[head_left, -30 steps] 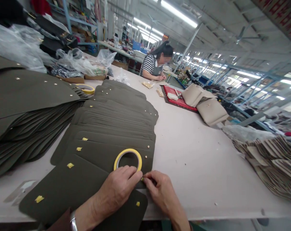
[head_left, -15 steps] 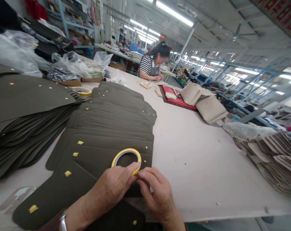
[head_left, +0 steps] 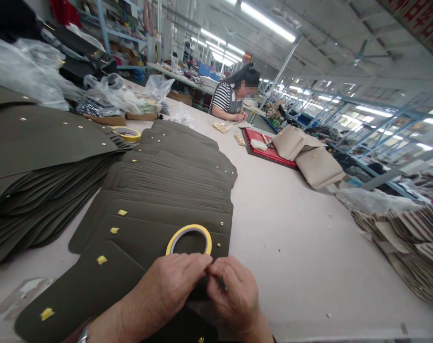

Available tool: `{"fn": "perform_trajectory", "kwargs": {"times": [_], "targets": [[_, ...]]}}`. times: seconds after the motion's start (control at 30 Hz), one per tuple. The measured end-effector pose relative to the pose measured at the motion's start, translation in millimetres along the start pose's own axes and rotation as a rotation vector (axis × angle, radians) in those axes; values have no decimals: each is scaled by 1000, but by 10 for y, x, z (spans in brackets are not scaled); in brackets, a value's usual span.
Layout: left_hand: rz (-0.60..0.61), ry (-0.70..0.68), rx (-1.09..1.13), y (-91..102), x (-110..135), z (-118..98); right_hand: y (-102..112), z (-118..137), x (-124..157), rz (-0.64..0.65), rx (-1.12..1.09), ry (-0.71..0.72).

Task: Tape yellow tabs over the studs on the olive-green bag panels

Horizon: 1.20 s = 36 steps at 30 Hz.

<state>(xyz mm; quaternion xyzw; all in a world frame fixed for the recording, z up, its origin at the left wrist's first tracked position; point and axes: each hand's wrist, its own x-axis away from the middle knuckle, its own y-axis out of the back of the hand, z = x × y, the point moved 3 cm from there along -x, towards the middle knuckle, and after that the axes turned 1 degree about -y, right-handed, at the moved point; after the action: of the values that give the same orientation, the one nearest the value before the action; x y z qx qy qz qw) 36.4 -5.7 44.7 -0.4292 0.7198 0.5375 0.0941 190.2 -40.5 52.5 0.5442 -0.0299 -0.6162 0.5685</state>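
My left hand (head_left: 173, 281) is closed on the lower edge of a roll of yellow tape (head_left: 189, 227), which stands tilted above the dark green panels. Close against it, my right hand (head_left: 236, 290) pinches with thumb and forefinger at the roll's lower right. What lies between those fingertips is hidden. Beneath both hands spreads an overlapping row of dark green panels (head_left: 188, 214) with small metal studs near their edges. Several bits of yellow tape stick to the nearest panels, among them one piece (head_left: 101, 260) left of my hands.
Another stack of green panels (head_left: 52, 143) lies left, with a second tape roll (head_left: 127, 134) behind it. Beige bag pieces (head_left: 318, 166) and a red panel (head_left: 270, 152) lie farther back. Stacked beige pieces (head_left: 409, 247) stand right. A co-worker (head_left: 234, 95) leans over the table's far end.
My fingertips have drawn together at the roll's lower edge, and my left thumb has slid lower on it. My right fingers are curled tighter. The whole view has shifted slightly.
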Motion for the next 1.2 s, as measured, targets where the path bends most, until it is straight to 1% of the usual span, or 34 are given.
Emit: {"fn": "perform_trajectory", "kwargs": {"times": [0.13,0.2,0.27,0.37,0.4,0.43,0.47,0.5,0.57,0.63,0.67,0.77,0.87,0.97,1.03,1.13,1.2], "targets": [[44,35,14,-1,-4,33,-46,20,27,-82,21,-67],[46,37,-18,-20,5,47,-56,23,27,-103,-16,-168],[24,22,-25,-45,19,42,-75,-21,34,-80,-117,-360],[-15,-24,18,-93,41,13,-111,-195,85,-41,-382,-743],[-30,-29,13,-110,44,11,-115,-266,104,-40,-467,-844],[-40,-24,-16,-129,44,15,-111,-338,117,-45,-533,-916],[-36,-10,-64,-152,40,27,-100,-405,125,-51,-576,-959],[-17,10,-123,-178,34,44,-86,-464,127,-57,-594,-978],[63,47,-226,-237,21,83,-62,-545,122,-58,-580,-972],[146,67,-273,-289,17,111,-67,-574,119,-37,-542,-953],[162,75,-280,-304,19,119,-79,-575,120,-21,-516,-944],[164,91,-270,-329,35,126,-127,-552,114,30,-399,-903],[156,101,-260,-342,48,125,-161,-522,70,71,-235,-798],[155,105,-275,-358,52,125,-174,-516,32,76,-107,-696],[156,113,-286,-373,55,128,-169,-538,54,56,-67,-697],[165,137,-290,-391,60,137,-134,-582,159,12,-63,-762],[161,146,-285,-395,62,145,-113,-582,229,5,-82,-738]]}}
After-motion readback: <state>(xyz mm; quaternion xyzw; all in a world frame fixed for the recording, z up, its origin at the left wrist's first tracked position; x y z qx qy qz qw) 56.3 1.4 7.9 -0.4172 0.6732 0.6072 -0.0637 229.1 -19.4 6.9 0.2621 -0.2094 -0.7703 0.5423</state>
